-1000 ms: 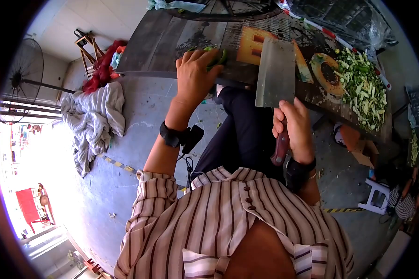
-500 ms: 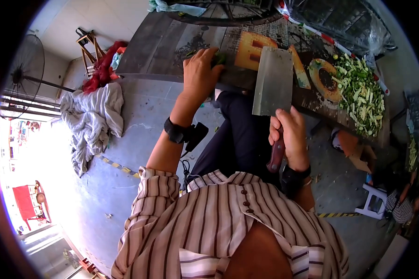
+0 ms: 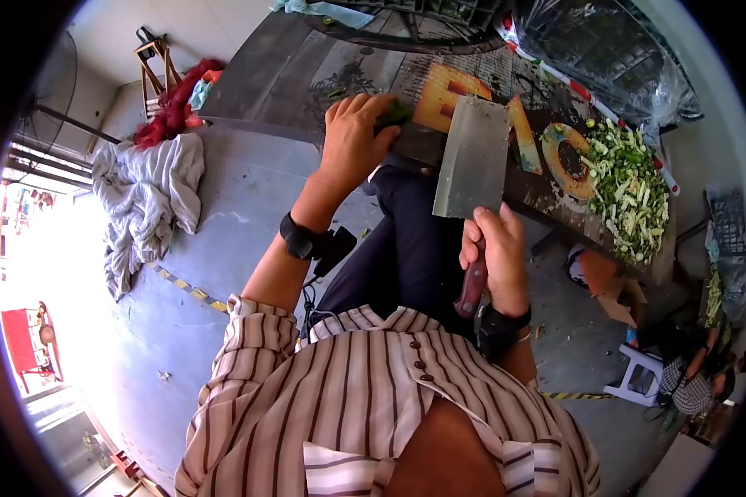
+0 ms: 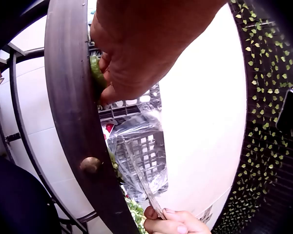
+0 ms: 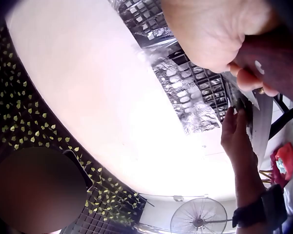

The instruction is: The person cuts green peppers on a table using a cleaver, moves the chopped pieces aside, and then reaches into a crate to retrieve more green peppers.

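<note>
Head view: left hand (image 3: 352, 142) holds green vegetable (image 3: 396, 113); right hand (image 3: 502, 253) grips cleaver (image 3: 473, 157). Best slice clear of left hand.

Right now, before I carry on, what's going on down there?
A person is at a table with a cleaver, its handle gripped in the right hand. The left hand holds something green, apparently a vegetable, at the table's near edge. The blade is apart from it, off to its right, so no cut is being made at this moment. A pile of chopped greens lies at the table's right end.
</note>
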A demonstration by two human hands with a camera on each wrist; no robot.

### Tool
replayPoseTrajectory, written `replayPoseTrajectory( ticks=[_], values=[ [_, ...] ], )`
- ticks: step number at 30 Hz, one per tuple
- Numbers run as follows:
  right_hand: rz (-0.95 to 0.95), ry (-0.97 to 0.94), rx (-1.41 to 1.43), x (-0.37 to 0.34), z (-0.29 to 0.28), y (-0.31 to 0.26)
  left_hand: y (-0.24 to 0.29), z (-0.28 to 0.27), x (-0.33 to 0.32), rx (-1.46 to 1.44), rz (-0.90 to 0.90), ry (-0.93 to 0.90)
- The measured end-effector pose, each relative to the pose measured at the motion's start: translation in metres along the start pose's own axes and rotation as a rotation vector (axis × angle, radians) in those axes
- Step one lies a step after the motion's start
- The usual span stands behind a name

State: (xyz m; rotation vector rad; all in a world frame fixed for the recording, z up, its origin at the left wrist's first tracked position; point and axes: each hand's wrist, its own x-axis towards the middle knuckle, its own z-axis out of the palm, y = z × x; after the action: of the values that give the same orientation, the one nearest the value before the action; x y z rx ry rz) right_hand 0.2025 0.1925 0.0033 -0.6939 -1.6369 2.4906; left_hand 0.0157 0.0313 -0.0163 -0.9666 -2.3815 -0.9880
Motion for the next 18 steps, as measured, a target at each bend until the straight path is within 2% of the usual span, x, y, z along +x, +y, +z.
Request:
replayPoseTrajectory(
  ticks=[1, 11, 16, 18],
  values=[
    [0.001, -0.005, -0.01, -0.0002, 0.0006, -0.0001, 0.0, 0.0002, -0.0004, -0.014, -0.054, 0.008],
    [0.004, 0.004, -0.061, -0.0044, 0.0067, -0.0027, -0.0072, 0.0045, 0.0055, 0.089, -0.087, 0.068],
    [0.012, -0.003, -0.027, -0.0011, 0.0032, 0.0019, -0.0061, 0.0057, 0.0044, 0.008, -0.048, -0.013],
    [0.015, -0.007, -0.029, -0.0007, 0.0024, 0.0026, -0.0054, 0.0072, 0.0046, 0.012, -0.009, 0.016]
  ],
)
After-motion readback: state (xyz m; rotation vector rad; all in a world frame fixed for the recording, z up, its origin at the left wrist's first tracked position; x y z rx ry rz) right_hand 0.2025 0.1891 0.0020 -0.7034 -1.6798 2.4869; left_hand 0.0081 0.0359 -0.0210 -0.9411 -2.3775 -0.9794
